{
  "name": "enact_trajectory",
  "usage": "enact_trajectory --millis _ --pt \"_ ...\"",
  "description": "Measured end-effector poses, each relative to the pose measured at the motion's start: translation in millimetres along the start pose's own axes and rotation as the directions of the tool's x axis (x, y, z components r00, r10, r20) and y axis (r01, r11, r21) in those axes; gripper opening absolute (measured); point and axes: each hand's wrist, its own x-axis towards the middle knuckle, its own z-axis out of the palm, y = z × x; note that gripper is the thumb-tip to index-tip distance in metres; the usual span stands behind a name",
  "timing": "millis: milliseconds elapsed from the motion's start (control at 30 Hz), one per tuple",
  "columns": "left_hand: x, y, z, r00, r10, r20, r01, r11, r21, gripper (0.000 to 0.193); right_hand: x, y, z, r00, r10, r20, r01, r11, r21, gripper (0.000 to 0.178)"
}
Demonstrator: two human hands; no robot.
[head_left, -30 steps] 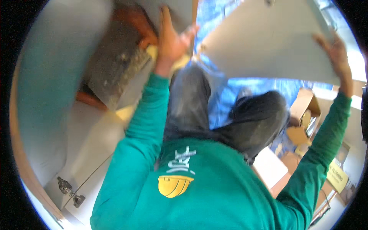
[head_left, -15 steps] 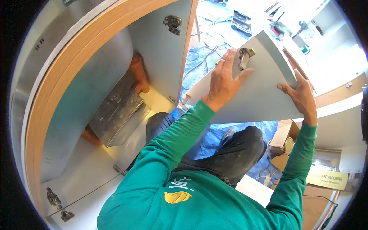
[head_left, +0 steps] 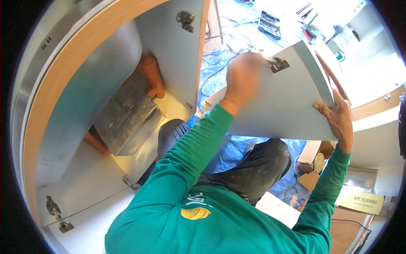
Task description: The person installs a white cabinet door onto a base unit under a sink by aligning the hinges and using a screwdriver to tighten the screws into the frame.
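A loose light-grey cabinet door (head_left: 292,97) with a curved edge is held tilted in front of me. My right hand (head_left: 338,120) grips its right edge, thumb on the grey face and fingers behind. Near the door's upper left, my left hand (head_left: 244,78) is smeared by motion, so its fingers cannot be made out. Beside that hand is a metal hinge (head_left: 279,64) fixed to the door, its arm pointing toward the hand. A second hinge (head_left: 204,111) sticks out at the door's lower left edge.
At left is an open cabinet with a wooden rim (head_left: 36,127), a grey metal box (head_left: 124,114) and orange pipes (head_left: 150,72). Hinges (head_left: 185,21) are on its side panel. Cables and a toolbox (head_left: 269,24) lie on blue sheeting beyond. A cardboard box (head_left: 311,178) stands at right.
My left hand has moved from lying on the door beside the hinge into a blur at the hinge's left. The hinge arm now points left instead of down. Door and right hand shifted slightly downward.
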Motion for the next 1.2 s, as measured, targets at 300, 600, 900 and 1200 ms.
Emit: enact_trajectory --millis 300,600,900,1200 --pt "20.8 -25.4 5.6 0.968 -0.184 0.170 0.238 0.888 -0.394 0.066 6.4 21.1 0.2 0.999 -0.054 0.003 0.054 0.998 -0.033 0.040" --pt "-231.3 -188.5 -104.5 0.460 -0.866 -0.195 0.882 0.470 -0.006 0.040 0.2 140.3 -3.8 0.990 0.139 -0.040 -0.133 0.984 0.122 0.059" --pt "-203.9 -312.0 -166.6 -0.058 -0.992 0.115 0.475 -0.128 -0.870 0.059 13.1 231.2 -5.6 0.896 0.322 -0.306 -0.377 0.916 -0.140 0.051" --pt "-201.1 -317.1 -161.3 -0.072 -0.981 0.178 0.763 -0.169 -0.624 0.044 -13.2 294.8 -21.8 0.885 0.333 -0.327 -0.343 0.939 0.028 0.041"
